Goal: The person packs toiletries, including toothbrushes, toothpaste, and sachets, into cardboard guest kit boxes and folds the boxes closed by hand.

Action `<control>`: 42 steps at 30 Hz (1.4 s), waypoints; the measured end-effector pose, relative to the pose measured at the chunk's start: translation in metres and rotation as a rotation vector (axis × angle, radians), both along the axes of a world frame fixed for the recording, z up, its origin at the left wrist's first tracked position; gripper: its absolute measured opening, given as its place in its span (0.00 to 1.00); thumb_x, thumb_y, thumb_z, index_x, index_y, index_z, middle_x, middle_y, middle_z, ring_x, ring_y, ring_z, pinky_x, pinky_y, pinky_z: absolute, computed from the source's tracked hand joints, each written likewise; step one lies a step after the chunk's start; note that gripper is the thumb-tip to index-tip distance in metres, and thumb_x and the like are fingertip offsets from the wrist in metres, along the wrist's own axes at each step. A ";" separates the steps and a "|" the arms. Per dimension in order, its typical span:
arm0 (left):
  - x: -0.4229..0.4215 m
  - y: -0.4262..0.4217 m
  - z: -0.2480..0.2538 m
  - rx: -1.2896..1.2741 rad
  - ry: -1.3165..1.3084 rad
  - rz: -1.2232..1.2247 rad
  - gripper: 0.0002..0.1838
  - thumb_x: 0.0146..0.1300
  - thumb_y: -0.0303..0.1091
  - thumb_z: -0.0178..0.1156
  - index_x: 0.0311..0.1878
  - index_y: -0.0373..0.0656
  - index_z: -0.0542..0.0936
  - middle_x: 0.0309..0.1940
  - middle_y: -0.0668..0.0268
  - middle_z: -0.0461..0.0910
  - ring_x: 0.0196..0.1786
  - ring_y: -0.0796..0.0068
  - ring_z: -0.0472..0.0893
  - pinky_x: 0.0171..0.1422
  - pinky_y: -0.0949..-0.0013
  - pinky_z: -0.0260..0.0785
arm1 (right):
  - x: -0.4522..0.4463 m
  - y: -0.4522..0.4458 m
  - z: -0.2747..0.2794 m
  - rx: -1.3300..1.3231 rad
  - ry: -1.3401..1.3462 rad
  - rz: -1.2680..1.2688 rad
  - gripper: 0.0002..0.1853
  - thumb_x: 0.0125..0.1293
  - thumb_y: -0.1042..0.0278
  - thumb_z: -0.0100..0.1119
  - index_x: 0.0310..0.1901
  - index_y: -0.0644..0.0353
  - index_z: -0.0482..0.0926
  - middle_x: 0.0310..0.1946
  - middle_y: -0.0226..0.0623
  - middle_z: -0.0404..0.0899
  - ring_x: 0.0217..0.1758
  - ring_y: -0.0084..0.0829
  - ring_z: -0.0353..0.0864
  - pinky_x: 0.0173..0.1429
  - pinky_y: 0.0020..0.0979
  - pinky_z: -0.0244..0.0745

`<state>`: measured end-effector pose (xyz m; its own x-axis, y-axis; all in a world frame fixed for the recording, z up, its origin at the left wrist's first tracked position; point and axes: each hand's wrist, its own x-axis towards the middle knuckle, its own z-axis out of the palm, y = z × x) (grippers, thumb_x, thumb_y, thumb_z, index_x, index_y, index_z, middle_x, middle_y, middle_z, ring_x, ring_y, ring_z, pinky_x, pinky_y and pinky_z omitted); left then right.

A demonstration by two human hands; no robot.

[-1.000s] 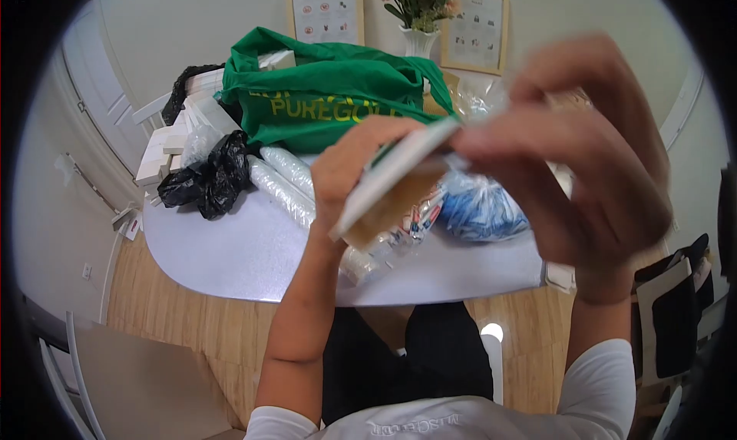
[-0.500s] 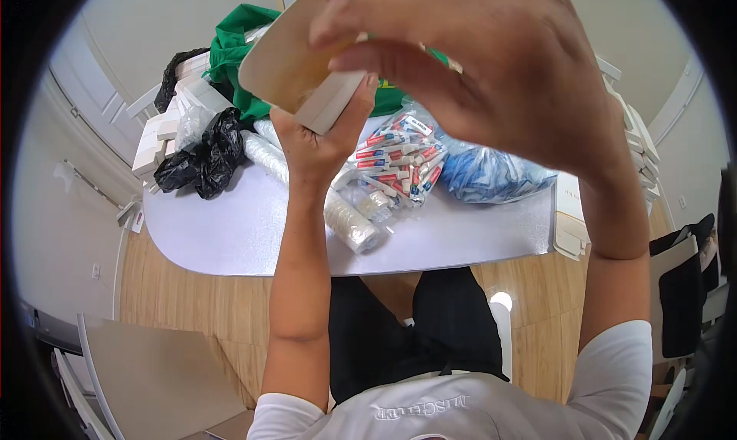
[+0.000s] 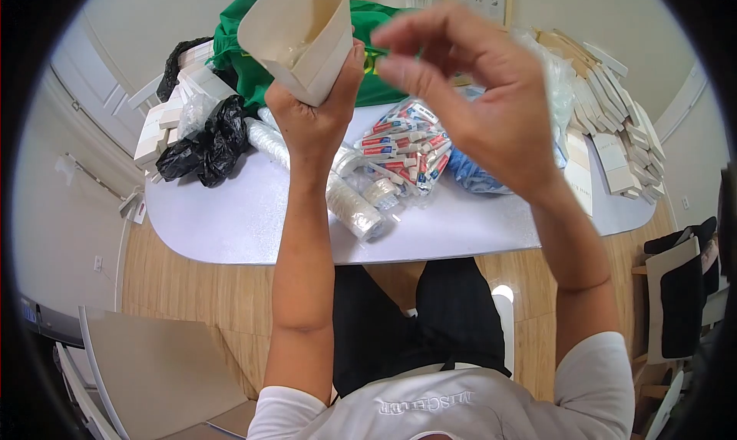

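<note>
My left hand [image 3: 318, 129] is wrapped round a small white cardboard box [image 3: 330, 67], held up above the table. The box's top is open and tilted toward me, its flap standing up; something small and clear seems to lie inside, but I cannot make out what. Off to the right, my right hand [image 3: 491, 94] hangs in the air, slightly blurred, thumb and fingers apart and nothing between them. Below it lie a clear bag of small toothpaste tubes [image 3: 403, 152] and a bag of blue packets [image 3: 472, 171].
Clear-wrapped rolls [image 3: 355, 206] lie in the middle of the white table [image 3: 223, 229]. A black plastic bag [image 3: 207, 152] and white boxes [image 3: 153, 137] are at left, a green bag [image 3: 242, 37] behind. More flat boxes [image 3: 614, 102] are stacked at right.
My right hand has drawn back from the box's opening, down and to the right. The box has turned in my left hand, so more of its inside and side shows.
</note>
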<state>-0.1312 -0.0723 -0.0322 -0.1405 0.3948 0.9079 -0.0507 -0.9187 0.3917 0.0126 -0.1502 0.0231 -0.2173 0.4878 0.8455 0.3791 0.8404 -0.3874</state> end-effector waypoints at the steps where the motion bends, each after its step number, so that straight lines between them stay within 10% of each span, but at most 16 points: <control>1: 0.001 0.007 -0.001 -0.011 -0.027 -0.031 0.09 0.56 0.23 0.65 0.40 0.31 0.81 0.34 0.63 0.83 0.35 0.79 0.81 0.40 0.77 0.74 | 0.001 0.010 -0.019 -0.102 0.030 0.041 0.08 0.56 0.72 0.60 0.38 0.62 0.81 0.28 0.35 0.81 0.25 0.28 0.78 0.31 0.30 0.71; 9: 0.001 0.006 -0.003 -0.066 0.026 -0.055 0.10 0.58 0.21 0.63 0.44 0.32 0.79 0.36 0.61 0.81 0.35 0.74 0.82 0.42 0.71 0.75 | 0.008 0.057 -0.070 -0.687 -0.700 0.354 0.08 0.58 0.75 0.59 0.39 0.64 0.82 0.33 0.39 0.83 0.39 0.32 0.81 0.44 0.30 0.73; 21: 0.005 0.004 -0.004 -0.060 0.059 -0.074 0.10 0.57 0.20 0.62 0.43 0.31 0.79 0.34 0.60 0.81 0.35 0.74 0.82 0.42 0.70 0.75 | -0.002 0.054 -0.094 -0.494 -0.571 0.226 0.06 0.45 0.81 0.59 0.29 0.65 0.77 0.26 0.43 0.80 0.34 0.41 0.81 0.39 0.34 0.73; 33: 0.007 0.005 -0.004 -0.097 -0.004 -0.144 0.11 0.54 0.24 0.67 0.41 0.31 0.81 0.32 0.64 0.83 0.34 0.80 0.81 0.38 0.78 0.72 | -0.007 0.051 -0.105 -0.376 -0.408 0.194 0.04 0.50 0.81 0.56 0.29 0.65 0.77 0.28 0.46 0.80 0.35 0.46 0.80 0.42 0.41 0.71; 42: 0.008 -0.014 0.003 0.172 0.415 0.017 0.13 0.47 0.25 0.67 0.38 0.36 0.81 0.35 0.62 0.82 0.40 0.66 0.82 0.50 0.65 0.74 | -0.011 0.041 -0.111 -0.281 -0.345 0.044 0.06 0.57 0.74 0.60 0.36 0.64 0.80 0.31 0.48 0.80 0.37 0.48 0.80 0.45 0.43 0.73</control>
